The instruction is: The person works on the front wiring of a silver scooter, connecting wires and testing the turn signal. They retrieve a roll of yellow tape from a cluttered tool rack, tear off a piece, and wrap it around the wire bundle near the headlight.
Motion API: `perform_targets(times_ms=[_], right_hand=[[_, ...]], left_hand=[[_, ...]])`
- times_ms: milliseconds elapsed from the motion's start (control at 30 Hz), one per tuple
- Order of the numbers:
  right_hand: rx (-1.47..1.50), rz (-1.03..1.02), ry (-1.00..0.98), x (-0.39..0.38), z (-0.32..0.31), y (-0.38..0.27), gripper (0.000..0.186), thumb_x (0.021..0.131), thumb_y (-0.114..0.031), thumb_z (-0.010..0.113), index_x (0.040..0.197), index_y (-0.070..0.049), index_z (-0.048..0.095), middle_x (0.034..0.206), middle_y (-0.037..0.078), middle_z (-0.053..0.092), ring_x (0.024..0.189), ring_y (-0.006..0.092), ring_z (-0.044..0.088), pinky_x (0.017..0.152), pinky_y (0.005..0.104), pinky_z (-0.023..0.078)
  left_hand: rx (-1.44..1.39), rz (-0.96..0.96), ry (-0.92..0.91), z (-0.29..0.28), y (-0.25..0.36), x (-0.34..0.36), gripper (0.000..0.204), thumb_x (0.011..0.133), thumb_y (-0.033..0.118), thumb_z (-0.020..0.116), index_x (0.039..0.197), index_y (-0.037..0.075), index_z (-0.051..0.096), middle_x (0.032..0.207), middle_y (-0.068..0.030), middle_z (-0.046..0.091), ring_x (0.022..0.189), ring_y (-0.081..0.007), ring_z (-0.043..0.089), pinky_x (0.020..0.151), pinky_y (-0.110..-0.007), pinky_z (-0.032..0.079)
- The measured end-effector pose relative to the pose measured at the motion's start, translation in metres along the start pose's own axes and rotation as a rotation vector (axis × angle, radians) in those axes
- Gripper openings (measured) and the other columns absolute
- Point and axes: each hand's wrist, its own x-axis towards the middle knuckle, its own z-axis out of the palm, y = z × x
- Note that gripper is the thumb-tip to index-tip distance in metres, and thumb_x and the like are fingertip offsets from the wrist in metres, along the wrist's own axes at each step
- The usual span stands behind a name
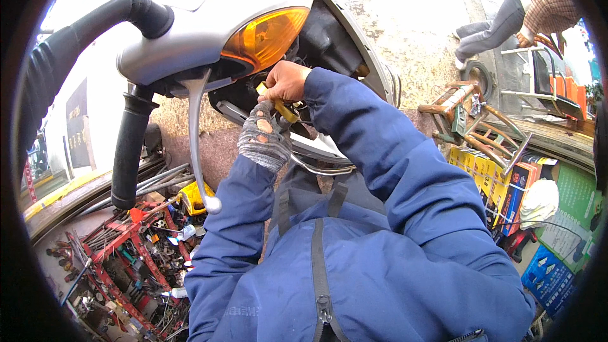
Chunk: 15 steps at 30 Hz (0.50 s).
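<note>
My bare right hand is closed in a pinch on yellow tape, whose curved part hangs below the fingers. Just under it, my left hand wears a worn grey glove with holes, its fingers closed; what they grip is hidden. Both hands meet beside the opened front of a silver scooter, below its orange turn signal. Dark parts and thin wires show behind my right hand, too small to tell apart. A silver brake lever and a black handlebar grip stand left of my hands.
A red rack full of tools and loose parts lies at lower left, near a yellow object. Boxes and a white cloth are at right. Beyond stand a wooden stool, a chair and a person.
</note>
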Motion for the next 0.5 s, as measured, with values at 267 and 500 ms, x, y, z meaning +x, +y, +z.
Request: perform_targets(times_ms=[267,500], right_hand=[[-0.059,0.035,0.047,-0.001,0.003,-0.005,0.045,0.070,-0.040,0.078,0.081,0.003,0.071,0.071,0.017,0.067,0.065,0.0245,0.063,0.061,0.0362,0.049],[-0.053,0.029,0.558,-0.043,0.018,0.027,0.031,0.080,-0.029,0.061,0.089,-0.001,0.071,0.082,0.021,0.067,0.082,0.0320,0.067,0.074,0.0402,0.053]], left_hand=[[0.403,0.431,0.229,0.002,-0.016,-0.008,0.039,0.076,0.017,0.066,0.111,0.002,0.057,0.104,-0.0131,0.062,0.098,-0.0303,0.059,0.087,-0.037,0.047],[-0.885,-0.101,0.099,0.024,-0.036,-0.004,0.052,0.068,-0.002,0.073,0.115,0.002,0.050,0.106,-0.0087,0.062,0.102,-0.0189,0.060,0.088,-0.032,0.050]])
